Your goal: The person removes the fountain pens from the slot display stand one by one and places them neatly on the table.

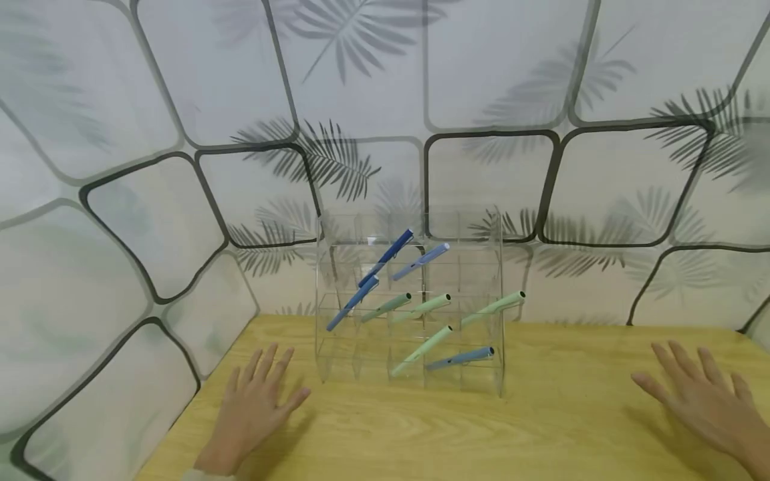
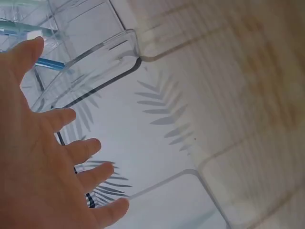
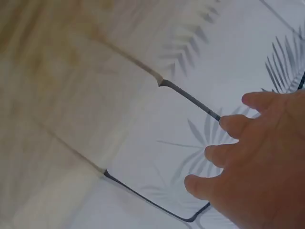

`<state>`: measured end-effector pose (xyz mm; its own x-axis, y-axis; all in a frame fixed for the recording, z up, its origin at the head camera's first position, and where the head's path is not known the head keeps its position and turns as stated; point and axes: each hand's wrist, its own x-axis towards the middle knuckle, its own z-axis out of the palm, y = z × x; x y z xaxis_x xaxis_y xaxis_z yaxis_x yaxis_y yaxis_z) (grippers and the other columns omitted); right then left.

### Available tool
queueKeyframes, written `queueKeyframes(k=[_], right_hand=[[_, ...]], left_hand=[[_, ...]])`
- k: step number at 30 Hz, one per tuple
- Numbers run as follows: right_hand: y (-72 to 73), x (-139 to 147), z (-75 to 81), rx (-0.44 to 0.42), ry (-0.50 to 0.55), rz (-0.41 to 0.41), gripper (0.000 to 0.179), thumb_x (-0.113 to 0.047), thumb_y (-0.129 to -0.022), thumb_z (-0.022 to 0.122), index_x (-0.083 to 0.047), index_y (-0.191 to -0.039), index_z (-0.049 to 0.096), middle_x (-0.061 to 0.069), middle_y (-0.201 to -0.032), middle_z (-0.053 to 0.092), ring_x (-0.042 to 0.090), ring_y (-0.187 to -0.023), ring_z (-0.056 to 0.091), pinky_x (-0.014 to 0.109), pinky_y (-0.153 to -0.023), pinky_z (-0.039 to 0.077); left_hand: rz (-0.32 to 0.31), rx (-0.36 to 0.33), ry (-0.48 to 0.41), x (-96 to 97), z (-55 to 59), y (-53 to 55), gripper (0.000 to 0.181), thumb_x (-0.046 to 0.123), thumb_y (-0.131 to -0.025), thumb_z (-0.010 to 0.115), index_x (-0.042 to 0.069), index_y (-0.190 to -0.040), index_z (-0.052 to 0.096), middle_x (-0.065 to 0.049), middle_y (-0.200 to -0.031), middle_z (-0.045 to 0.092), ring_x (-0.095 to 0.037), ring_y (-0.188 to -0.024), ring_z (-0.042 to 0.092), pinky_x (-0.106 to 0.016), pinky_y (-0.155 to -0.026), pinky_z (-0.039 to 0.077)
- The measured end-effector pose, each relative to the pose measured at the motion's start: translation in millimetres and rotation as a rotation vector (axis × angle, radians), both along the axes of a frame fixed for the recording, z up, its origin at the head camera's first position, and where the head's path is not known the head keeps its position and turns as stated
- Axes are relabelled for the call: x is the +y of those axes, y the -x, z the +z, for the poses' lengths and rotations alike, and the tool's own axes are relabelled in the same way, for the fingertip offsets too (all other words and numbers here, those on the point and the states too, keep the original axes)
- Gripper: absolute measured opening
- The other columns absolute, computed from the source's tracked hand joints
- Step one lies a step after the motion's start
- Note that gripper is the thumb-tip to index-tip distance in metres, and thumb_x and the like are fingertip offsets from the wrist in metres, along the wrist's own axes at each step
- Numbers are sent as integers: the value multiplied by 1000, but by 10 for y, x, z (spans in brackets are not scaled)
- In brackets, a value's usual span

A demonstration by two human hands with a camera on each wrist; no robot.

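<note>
A clear divided rack (image 1: pixel 502 347) stands at the back of the wooden table, with several pens slanting out of its compartments. A dark blue pen (image 1: pixel 386 258) and a pale blue pen (image 1: pixel 421 261) sit highest, above a mid-blue pen (image 1: pixel 353 304) at the left. Across the middle are a grey-green pen (image 1: pixel 387 307) and light green pens (image 1: pixel 494 308); lower down, another light green pen (image 1: pixel 421 351) and a steel-blue pen (image 1: pixel 460 359). My left hand (image 1: pixel 254 406), fingers spread, is left of the rack, holding nothing. My right hand (image 1: pixel 702 399), likewise spread and unladen, is farther off to its right.
The wooden tabletop (image 1: pixel 385 434) runs under both hands and the rack. Behind and to the left rises a pale covering (image 1: pixel 493 180) with dark rounded outlines and leaf prints, meeting the table close behind the rack.
</note>
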<state>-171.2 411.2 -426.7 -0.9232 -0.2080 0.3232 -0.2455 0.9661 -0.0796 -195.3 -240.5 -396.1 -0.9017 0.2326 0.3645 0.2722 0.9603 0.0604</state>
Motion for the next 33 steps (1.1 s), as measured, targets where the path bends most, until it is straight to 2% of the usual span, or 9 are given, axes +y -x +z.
queueKeyframes(k=[3,6,8,10,13,16,18,23,33], right_hand=[[141,-76,174,-39,183,-29,70,-36,-109,46,9,-155,19,46,-140,35,70,-112,44,83,-86,31],[221,-211,422,-61,409,-101,64,-32,-108,50,22,-140,34,51,-121,46,63,-97,51,73,-77,43],[256,-304,559,-57,532,-126,60,-33,-108,53,18,-138,40,30,-108,64,33,-86,61,58,-73,50],[277,-416,671,-39,710,-108,47,-28,-107,55,11,-132,50,7,-112,70,19,-98,64,45,-80,54],[331,-579,789,-18,1069,36,21,-18,-106,58,-6,-123,62,-25,-105,63,-11,-87,58,17,-73,52],[416,-763,911,-14,1426,275,19,-2,-102,59,-15,-113,68,-16,-107,71,-1,-92,68,14,-74,53],[475,-895,990,-19,1595,396,20,4,-101,59,-9,-113,69,-6,-108,73,6,-94,71,19,-77,55],[563,-1160,1154,3,1721,482,16,5,-98,62,-1,-112,68,3,-109,72,14,-96,72,25,-81,56],[749,-1561,1506,-23,1722,501,16,-3,-97,68,-1,-112,64,5,-111,71,15,-99,70,25,-87,54]], left_hand=[[-7,-17,-57,-56,38,16,69,48,-98,63,3,-149,48,-28,-145,50,-51,-126,50,-68,-97,42],[-15,-101,-210,-41,66,80,60,35,-100,65,0,-147,49,-29,-133,59,-49,-114,60,-62,-89,50],[-17,-164,-353,-19,82,132,55,30,-102,64,-2,-145,51,-28,-127,63,-46,-109,64,-60,-86,52],[-23,-219,-504,13,90,187,51,27,-104,60,-3,-144,50,-28,-125,64,-44,-108,65,-58,-87,53],[-41,-247,-668,65,92,270,51,28,-107,55,-5,-145,48,-30,-128,62,-45,-113,62,-57,-91,52],[-34,-240,-760,116,92,342,52,30,-108,51,-4,-146,45,-31,-134,58,-48,-119,58,-58,-94,50],[-33,-242,-814,143,87,376,52,29,-109,50,-5,-147,43,-33,-137,55,-50,-121,55,-58,-93,50],[-47,-283,-939,232,50,459,56,31,-108,52,-7,-148,40,-36,-140,49,-52,-125,51,-54,-88,54],[12,-318,-959,261,20,516,57,35,-108,52,-4,-148,42,-31,-139,53,-47,-124,54,-49,-87,55]])
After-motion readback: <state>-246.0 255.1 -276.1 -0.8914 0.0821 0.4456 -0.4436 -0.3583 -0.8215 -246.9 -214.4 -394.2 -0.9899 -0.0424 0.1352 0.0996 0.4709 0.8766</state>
